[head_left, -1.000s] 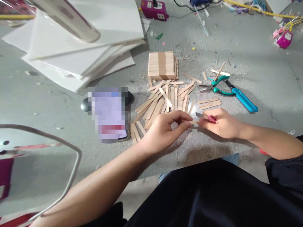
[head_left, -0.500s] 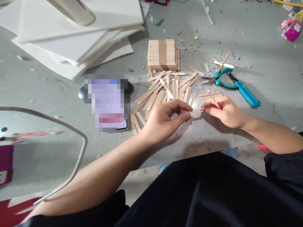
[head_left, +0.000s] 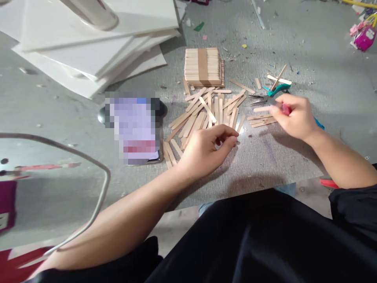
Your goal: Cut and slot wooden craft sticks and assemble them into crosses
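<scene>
My right hand [head_left: 294, 116] is closed on a flat wooden craft stick [head_left: 260, 109], whose free end points left. A slim pink object [head_left: 285, 109] also sits in that hand, mostly hidden by the fingers. Just under it lie several craft sticks [head_left: 260, 119] side by side. My left hand [head_left: 210, 148] rests at the front edge of a loose pile of craft sticks [head_left: 200, 114], thumb and forefinger pressed together with nothing visible between them. Behind the right hand, teal-handled needle-nose pliers [head_left: 278, 90] are partly covered.
A banded stack of craft sticks [head_left: 191, 65] stands behind the pile. To the left are a blurred-out phone [head_left: 134, 125] and white boards [head_left: 88, 55]. A blue tool [head_left: 319, 123] shows behind my right wrist. A white cable [head_left: 103, 181] loops at left.
My right hand has moved up and to the right, carrying the craft stick away from my left fingers. It now covers part of the pliers and the blue tool. My left hand has barely moved.
</scene>
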`<state>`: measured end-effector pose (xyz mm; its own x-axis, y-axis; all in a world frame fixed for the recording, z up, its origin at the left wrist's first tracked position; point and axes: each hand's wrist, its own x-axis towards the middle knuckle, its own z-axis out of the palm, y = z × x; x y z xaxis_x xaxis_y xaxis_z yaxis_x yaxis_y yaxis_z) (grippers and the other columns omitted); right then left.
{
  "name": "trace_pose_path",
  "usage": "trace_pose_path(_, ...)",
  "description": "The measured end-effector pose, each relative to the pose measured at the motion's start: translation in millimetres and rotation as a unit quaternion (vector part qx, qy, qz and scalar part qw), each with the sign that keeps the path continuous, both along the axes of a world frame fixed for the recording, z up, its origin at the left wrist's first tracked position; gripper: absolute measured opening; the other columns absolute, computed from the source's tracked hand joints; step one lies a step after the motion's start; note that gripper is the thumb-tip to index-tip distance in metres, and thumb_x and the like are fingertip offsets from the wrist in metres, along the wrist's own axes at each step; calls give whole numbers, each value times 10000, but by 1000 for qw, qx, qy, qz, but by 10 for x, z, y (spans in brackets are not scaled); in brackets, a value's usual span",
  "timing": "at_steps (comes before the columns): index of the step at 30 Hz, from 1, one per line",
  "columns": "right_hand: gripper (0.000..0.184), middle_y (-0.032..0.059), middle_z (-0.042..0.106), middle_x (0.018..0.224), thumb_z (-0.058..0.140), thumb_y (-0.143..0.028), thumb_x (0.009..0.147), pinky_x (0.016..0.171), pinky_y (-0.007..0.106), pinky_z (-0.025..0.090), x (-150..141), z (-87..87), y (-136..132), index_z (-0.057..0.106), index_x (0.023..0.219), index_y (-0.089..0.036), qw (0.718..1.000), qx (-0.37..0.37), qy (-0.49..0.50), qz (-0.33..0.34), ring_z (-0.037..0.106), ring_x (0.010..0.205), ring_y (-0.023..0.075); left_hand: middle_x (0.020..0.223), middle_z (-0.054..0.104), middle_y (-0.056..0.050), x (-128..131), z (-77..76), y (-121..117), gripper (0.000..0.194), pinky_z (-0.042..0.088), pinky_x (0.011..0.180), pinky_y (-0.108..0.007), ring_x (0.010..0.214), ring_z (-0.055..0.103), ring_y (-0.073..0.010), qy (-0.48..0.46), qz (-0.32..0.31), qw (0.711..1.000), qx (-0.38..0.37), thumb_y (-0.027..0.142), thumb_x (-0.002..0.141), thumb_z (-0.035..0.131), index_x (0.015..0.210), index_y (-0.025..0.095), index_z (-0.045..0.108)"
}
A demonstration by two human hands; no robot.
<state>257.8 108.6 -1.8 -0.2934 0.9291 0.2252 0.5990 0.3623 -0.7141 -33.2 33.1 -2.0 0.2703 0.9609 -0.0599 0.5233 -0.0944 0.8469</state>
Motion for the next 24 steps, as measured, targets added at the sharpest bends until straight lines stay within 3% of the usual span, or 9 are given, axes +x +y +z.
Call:
trace_pose_path(5,572,-49,253,629,769,-355,986,655,388,260,429,-5,444,309,653,-284,984,69,-76,-148,282,658,153,833,822,-22,1,-2,7,203,570,758,-309,707,677,-141,10,-2,999,32,306,1004,647,1040,205,819)
trace_pose_path(11,575,-79,326,634,757,-111,923,686,390,298,923,71,808,309,627,-318,957,151,-64,-241,312,653,124,828,825,-27,-4,-54,12,243,545,747,-305,688,677,-143,61,-1,996,71,339,1015,632,1067,203,826)
trace_pose_path(15,676,-106,217,564,817,-107,916,681,409,232,1148,90,919,285,570,-339,949,83,-124,-278,202,650,135,786,812,-43,-25,-136,41,299,493,703,-315,700,707,-181,163,-29,978,125,379,1042,602,1103,202,836)
trace_pose_path(18,697,-113,145,571,818,-141,947,688,422,187,1144,102,912,271,563,-338,944,64,-148,-289,153,655,134,821,822,-65,-7,-179,52,346,469,696,-335,754,748,-226,227,-66,961,141,411,1073,569,1146,206,837)
trace_pose_path(21,661,-108,223,597,805,-150,972,687,402,219,982,108,843,285,604,-323,950,82,-128,-274,207,659,118,895,845,-85,38,-200,48,361,467,717,-363,789,763,-254,263,-85,951,138,438,1091,553,1168,207,820)
trace_pose_path(24,625,-92,283,613,822,-238,983,677,393,235,735,91,695,319,619,-306,965,101,-115,-215,248,654,117,908,849,-81,58,-206,45,337,457,712,-366,786,761,-252,282,-86,946,135,450,1090,563,1149,225,808)
